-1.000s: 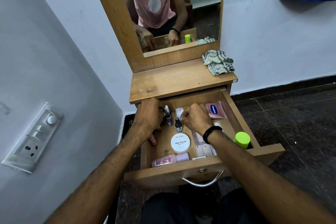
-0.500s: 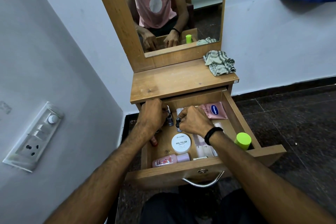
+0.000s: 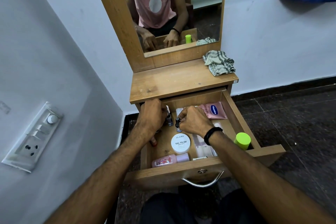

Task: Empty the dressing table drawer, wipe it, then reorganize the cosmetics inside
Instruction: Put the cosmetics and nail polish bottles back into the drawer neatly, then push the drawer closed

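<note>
Drawer (image 3: 163,172) open, hands inside. R hand (image 3: 194,122) fingers pinch dark vial (image 3: 177,124) at cap. L hand (image 3: 151,117) fingers curled by grey bottle (image 3: 170,121), just left of vial; grip: can't tell. Cloth (image 3: 219,64) well beyond fingertips.

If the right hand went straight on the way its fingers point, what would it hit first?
The right hand pinches a dark bottle by its cap. Going on leftward, it would likely next meet the second bottle by the left hand, though the depth between them is unclear.
</note>
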